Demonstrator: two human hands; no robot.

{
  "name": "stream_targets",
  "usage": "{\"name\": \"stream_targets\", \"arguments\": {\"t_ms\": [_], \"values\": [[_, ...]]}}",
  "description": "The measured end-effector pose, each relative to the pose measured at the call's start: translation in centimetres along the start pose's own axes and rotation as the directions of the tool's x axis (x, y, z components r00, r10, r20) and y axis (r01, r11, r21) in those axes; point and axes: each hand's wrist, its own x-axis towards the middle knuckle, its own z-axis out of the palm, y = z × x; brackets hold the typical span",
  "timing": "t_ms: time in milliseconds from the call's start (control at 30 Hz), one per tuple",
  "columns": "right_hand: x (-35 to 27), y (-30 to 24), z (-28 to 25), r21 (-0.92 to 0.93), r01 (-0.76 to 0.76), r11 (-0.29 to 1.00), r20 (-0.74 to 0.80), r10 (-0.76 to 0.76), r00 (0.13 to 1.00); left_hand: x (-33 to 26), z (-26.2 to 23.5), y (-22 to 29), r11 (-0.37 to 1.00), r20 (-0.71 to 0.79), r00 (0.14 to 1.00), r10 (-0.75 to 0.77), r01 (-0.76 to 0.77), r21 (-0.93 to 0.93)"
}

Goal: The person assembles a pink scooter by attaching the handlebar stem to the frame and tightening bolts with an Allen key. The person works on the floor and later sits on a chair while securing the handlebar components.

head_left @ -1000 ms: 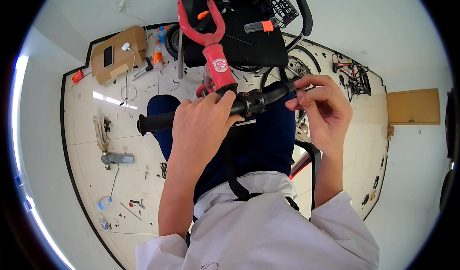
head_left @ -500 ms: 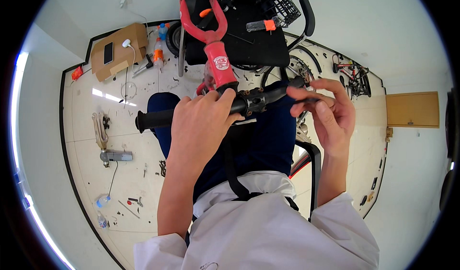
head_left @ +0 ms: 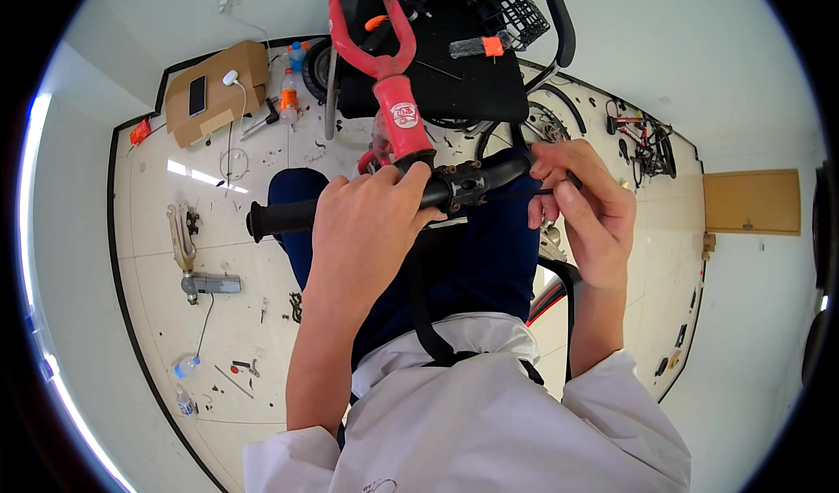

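Note:
Across my lap lies a black bicycle handlebar [head_left: 507, 172], joined by a bolted stem clamp [head_left: 465, 187] to a red bicycle fork [head_left: 395, 95]. The fork's prongs point away from me over the chair seat. My left hand [head_left: 363, 231] is wrapped round the bar just left of the clamp, beside its rubber grip [head_left: 284, 219]. My right hand [head_left: 590, 209] pinches a thin dark hex key [head_left: 572, 179], whose long part runs toward the clamp's right side. Whether its tip sits in a bolt is too small to tell. The bar's right end is hidden behind that hand.
A black chair [head_left: 476, 91] ahead holds a bagged tool with an orange tag [head_left: 491, 46] and a black basket [head_left: 516, 14]. Left on the floor are cardboard [head_left: 179, 113], bottles, an adjustable wrench [head_left: 183, 239] and loose parts. A bicycle [head_left: 647, 139] stands far right.
My right hand has moved slightly left and toward the clamp, its fingers curling more around the hex key. My left hand, the handlebar and the fork stay where they were.

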Motion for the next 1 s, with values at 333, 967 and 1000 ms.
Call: {"name": "stream_targets", "arguments": {"t_ms": [333, 967, 1000], "values": [[-0.4, -0.1, -0.3, -0.146, 0.067, 0.987, 0.047, -0.061, 0.997, 0.0, 0.0, 0.0, 1.0, 0.005, 1.0, 0.001, -0.001, -0.01], [0.2, -0.1, -1.8, -0.03, 0.104, 0.994, 0.141, -0.099, 0.985, 0.1, 0.0, 0.1, 1.0, 0.02, 1.0, -0.002, 0.002, 0.006], [0.3, 0.2, -1.9, 0.101, -0.013, 0.995, 0.147, -0.002, 0.989, 0.1, -0.1, 0.1, 1.0, 0.023, 1.0, -0.003, 0.003, 0.009]]}}
